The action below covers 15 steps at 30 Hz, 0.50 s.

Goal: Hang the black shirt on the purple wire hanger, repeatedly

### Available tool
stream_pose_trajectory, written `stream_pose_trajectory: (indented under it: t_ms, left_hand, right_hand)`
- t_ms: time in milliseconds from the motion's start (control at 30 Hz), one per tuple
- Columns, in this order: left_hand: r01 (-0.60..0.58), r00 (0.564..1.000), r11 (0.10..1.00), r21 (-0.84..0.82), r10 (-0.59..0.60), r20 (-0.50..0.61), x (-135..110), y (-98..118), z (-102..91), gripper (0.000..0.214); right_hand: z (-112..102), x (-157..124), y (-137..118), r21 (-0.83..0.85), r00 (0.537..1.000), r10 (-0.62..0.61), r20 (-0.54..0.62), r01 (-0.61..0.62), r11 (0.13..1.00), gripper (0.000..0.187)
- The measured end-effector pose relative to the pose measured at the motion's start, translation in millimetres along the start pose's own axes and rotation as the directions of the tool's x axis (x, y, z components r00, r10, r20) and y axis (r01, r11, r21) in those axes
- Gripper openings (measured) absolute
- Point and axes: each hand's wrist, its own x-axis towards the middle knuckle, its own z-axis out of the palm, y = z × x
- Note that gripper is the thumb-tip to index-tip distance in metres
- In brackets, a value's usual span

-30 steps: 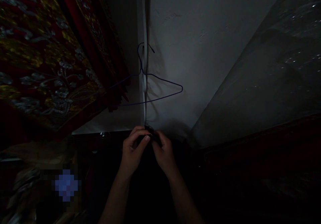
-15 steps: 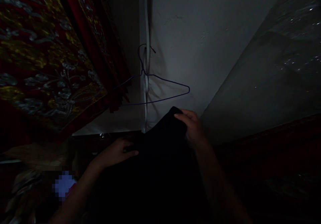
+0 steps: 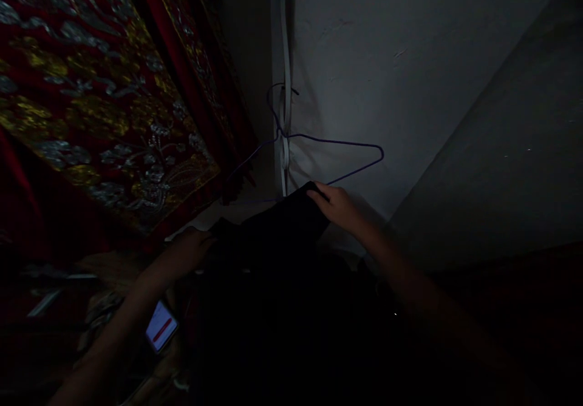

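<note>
A black garment point(image 3: 277, 230) stretches between my two hands; its kind is lost in the dark. My right hand point(image 3: 339, 206) pinches its upper right corner, thumb on the near side. At the left end, my left hand point(image 3: 191, 245) is closed on the cloth, its fingertips partly hidden in shadow. Right behind the garment hangs a purple wire hanger point(image 3: 337, 142), hooked on a pale cord point(image 3: 286, 42) along the wall. The cloth covers part of the hanger's lower bar. Whether cloth and hanger touch, I cannot tell.
On the left hangs red cloth point(image 3: 122, 102) with gold and silver embroidery. Below it, a lit phone point(image 3: 161, 327) lies among dim clutter. A grey wall point(image 3: 364, 60) stands behind, and a shiny plastic-like sheet point(image 3: 501, 151) is at the right.
Both hands have raised the garment, the left one also moving left, so its edge now overlaps the hanger's lower bar. The view has shifted, and the phone shows more clearly.
</note>
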Motion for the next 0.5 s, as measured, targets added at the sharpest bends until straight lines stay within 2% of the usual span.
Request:
stream_pose_trajectory:
  t_ms: [100, 167, 267, 433, 500]
  left_hand:
    - [-0.078, 0.971, 0.997, -0.021, 0.072, -0.226, -1, 16, -10.8, 0.038]
    - [-0.111, 0.953, 0.989, -0.098, 0.078, -0.291, 1, 28, -19.6, 0.04]
    - [-0.101, 0.948, 0.983, -0.15, 0.049, -0.314, 8, 39, -26.0, 0.041]
    - [-0.104, 0.974, 0.981, -0.164, 0.066, -0.218, 21, 34, -15.9, 0.036]
    - [-0.132, 0.961, 0.965, -0.224, 0.069, -0.267, 21, 33, -14.1, 0.037]
  right_hand:
    - [-23, -5, -8, 0.05, 0.998, 0.001, 0.058, -0.003, 0.999, 0.03]
    - [-32, -4, -15, 0.097, 0.994, 0.002, 0.106, -0.012, 0.995, 0.029]
    - [-37, -2, -24, 0.13, 0.993, 0.001, 0.117, -0.016, 0.991, 0.031]
    - [-35, -2, -25, 0.093, 0.995, -0.004, 0.096, -0.005, 0.996, 0.034]
    - [-34, -3, -24, 0.071, 0.995, -0.015, 0.095, 0.009, 0.997, 0.034]
